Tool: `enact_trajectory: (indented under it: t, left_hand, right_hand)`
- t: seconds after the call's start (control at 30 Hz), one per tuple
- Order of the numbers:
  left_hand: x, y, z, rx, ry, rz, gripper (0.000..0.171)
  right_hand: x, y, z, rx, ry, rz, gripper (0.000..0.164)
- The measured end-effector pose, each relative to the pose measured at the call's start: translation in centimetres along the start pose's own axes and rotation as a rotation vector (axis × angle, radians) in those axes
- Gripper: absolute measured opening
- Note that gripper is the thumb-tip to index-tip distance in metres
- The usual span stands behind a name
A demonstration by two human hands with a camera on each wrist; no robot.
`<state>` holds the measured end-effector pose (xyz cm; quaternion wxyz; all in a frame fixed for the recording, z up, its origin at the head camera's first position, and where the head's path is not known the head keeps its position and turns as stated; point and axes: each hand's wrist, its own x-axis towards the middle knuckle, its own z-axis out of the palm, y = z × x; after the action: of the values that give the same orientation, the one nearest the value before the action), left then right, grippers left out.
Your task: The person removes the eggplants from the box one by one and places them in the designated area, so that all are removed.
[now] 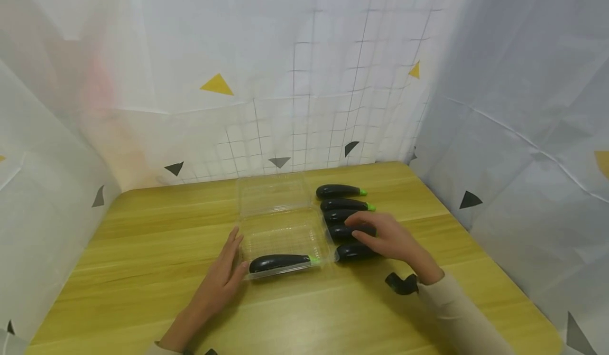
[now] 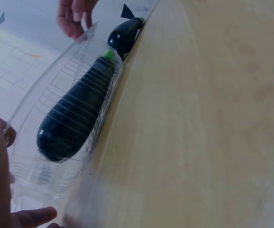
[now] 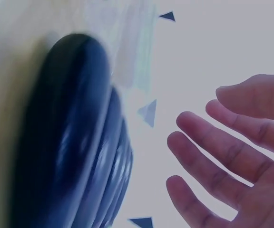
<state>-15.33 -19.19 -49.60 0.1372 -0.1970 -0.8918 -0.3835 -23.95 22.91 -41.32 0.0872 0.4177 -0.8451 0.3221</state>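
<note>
A clear plastic clamshell box [image 1: 280, 233] lies on the table with its lid [image 1: 273, 194] folded back toward the wall. One eggplant [image 1: 280, 262] lies crosswise along the box's front side, green stem to the right; in the left wrist view this eggplant [image 2: 75, 111] shows through the ribbed wall. My left hand [image 1: 221, 276] rests at the box's left edge, its fingers extended along the side. To the right of the box, several eggplants lie in a column, among them a front eggplant [image 1: 354, 252]. Over them hovers my right hand [image 1: 387, 236], fingers spread and loosely bent, holding nothing.
The rearmost eggplant [image 1: 338, 191] lies a little apart from the others, near the back of the wooden table [image 1: 142, 249]. White sheeting with triangle marks, including a back wall [image 1: 190, 43] and a right wall [image 1: 533, 106], surrounds the table.
</note>
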Motion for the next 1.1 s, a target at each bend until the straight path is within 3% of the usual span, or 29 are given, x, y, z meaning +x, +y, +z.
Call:
enact_trajectory:
  t: [0.6, 1.1]
  left_hand:
    - [0.1, -0.2, 0.1, -0.002, 0.007, 0.015, 0.063]
    - [0.1, 0.1, 0.0, -0.001, 0.003, 0.014, 0.065]
  right_hand:
    - [4.3, -3.4, 2.8, 0.067, 0.023, -0.076, 0.027]
    - [5.7, -4.6, 6.2, 0.130, -0.087, -0.087, 0.024]
